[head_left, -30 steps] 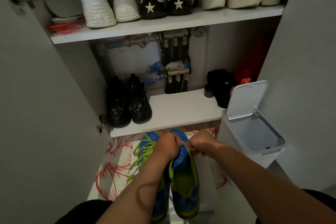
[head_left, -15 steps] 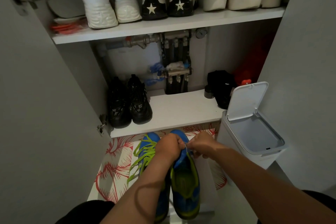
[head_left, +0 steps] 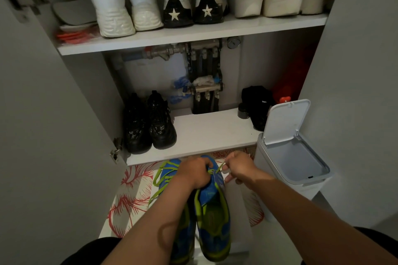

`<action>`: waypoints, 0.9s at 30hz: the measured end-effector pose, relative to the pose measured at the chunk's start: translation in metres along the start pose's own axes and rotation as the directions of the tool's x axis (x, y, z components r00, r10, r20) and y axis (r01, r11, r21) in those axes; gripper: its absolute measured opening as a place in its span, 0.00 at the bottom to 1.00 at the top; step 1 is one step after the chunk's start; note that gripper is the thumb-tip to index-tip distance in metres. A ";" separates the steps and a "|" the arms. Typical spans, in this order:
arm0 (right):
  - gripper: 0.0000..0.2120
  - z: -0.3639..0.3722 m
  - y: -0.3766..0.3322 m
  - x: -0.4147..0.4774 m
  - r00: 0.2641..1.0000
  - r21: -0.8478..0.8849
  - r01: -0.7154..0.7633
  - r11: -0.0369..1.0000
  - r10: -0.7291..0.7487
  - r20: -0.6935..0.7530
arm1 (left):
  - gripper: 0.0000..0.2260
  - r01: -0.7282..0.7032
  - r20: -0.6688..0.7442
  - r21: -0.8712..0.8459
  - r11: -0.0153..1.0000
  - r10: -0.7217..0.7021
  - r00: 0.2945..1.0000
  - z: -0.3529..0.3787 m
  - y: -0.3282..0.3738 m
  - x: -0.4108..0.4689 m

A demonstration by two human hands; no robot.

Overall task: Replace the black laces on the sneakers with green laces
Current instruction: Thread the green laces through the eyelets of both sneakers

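Pair of blue-and-green sneakers (head_left: pixel 212 211): held side by side over a red-patterned mat (head_left: pixel 129 198), in front of the lower shelf (head_left: pixel 215 133). The heel ends are in deep shadow.
Left hand (head_left: pixel 195 173): fingers curled round the forepart of the right-side shoe, hiding its eyelets.
Right hand (head_left: pixel 239 168): pinches the end of a green lace (head_left: pixel 220 166), which runs taut from that shoe.
Left-side shoe: mostly behind the forearm, with loose green lacing showing.
Open-lidded bin (head_left: pixel 290 157): just beside the right hand.
Dim light blurs the finer lacing detail.
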State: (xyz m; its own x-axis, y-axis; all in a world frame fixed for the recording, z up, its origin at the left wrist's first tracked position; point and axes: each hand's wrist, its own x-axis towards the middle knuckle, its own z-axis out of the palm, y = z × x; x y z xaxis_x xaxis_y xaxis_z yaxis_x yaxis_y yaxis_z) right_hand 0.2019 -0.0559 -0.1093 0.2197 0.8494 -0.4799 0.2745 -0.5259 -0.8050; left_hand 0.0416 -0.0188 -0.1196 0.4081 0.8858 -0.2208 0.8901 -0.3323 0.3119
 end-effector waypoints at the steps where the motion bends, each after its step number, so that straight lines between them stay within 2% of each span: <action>1: 0.10 -0.001 0.000 -0.002 1.000 0.017 -0.013 1.000 0.012 0.010 | 0.19 -0.008 0.016 0.021 1.000 0.007 1.000 -0.001 0.001 0.000; 3: 0.09 -0.002 0.000 -0.004 1.000 0.062 0.004 0.998 -0.002 -0.021 | 0.22 -0.023 0.059 0.089 0.996 0.018 0.998 -0.002 0.001 -0.001; 6: 0.09 -0.009 -0.004 -0.004 0.972 0.189 0.129 0.973 -0.086 -0.220 | 0.27 -0.046 0.086 0.198 0.979 0.029 0.996 -0.004 0.003 -0.004; 9: 0.08 -0.017 -0.013 -0.002 0.955 0.325 0.186 0.927 -0.094 -0.281 | 0.28 -0.045 0.085 0.173 0.984 0.031 0.996 -0.006 0.006 -0.006; 11: 0.08 -0.017 -0.018 -0.001 0.966 0.356 0.202 0.912 -0.125 -0.226 | 0.24 -0.051 0.027 0.072 0.996 0.050 0.998 -0.009 0.014 -0.008; 13: 0.09 -0.014 -0.022 -0.003 0.970 0.359 0.232 0.904 -0.185 -0.159 | 0.14 -0.064 -0.043 -0.129 0.990 0.059 0.997 -0.012 0.023 -0.008; 14: 0.10 -0.013 -0.024 -0.005 0.965 0.358 0.258 0.898 -0.222 -0.139 | 0.07 -0.061 -0.051 -0.234 0.970 0.050 0.997 -0.013 0.026 -0.007; 15: 0.10 -0.012 -0.025 -0.006 0.958 0.361 0.286 0.888 -0.254 -0.134 | 0.04 -0.056 -0.045 -0.319 0.946 0.044 0.998 -0.014 0.030 -0.006; 18: 0.07 -0.012 -0.025 -0.004 0.941 0.403 0.336 0.851 -0.284 -0.185 | 0.16 -0.038 -0.068 -0.412 0.911 0.010 0.998 -0.018 0.032 -0.004; 20: 0.04 -0.014 -0.023 -0.001 0.947 0.386 0.314 0.867 -0.260 -0.188 | 0.19 -0.063 -0.128 -0.453 0.889 0.005 0.992 -0.023 0.033 -0.003; 22: 0.08 -0.016 -0.018 -0.001 0.973 0.290 0.229 0.929 -0.207 -0.104 | 0.16 -0.118 -0.215 -0.539 0.834 -0.002 0.977 -0.032 0.038 -0.002; 24: 0.10 -0.015 -0.011 -0.003 0.988 0.156 0.143 0.977 -0.150 0.038 | 0.10 -0.145 -0.285 -0.671 0.727 -0.072 0.956 -0.040 0.042 0.003; 26: 0.08 -0.011 -0.006 -0.005 0.975 0.045 0.125 0.991 -0.131 0.178 | 0.09 -0.176 -0.304 -0.785 0.594 -0.121 0.945 -0.048 0.045 0.005; 27: 0.08 -0.009 -0.004 -0.004 0.968 0.005 0.134 0.991 -0.132 0.215 | 0.09 -0.190 -0.298 -0.807 0.560 -0.108 0.948 -0.051 0.046 0.005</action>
State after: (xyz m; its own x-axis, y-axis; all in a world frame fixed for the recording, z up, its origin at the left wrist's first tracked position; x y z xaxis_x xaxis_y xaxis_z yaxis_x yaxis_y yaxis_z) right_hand 0.2081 -0.0577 -0.1009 -0.0247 0.9011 -0.4330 0.2968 -0.4069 -0.8639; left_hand 0.0738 -0.0133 -0.0589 0.2303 0.9726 0.0328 0.2570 -0.0933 0.9619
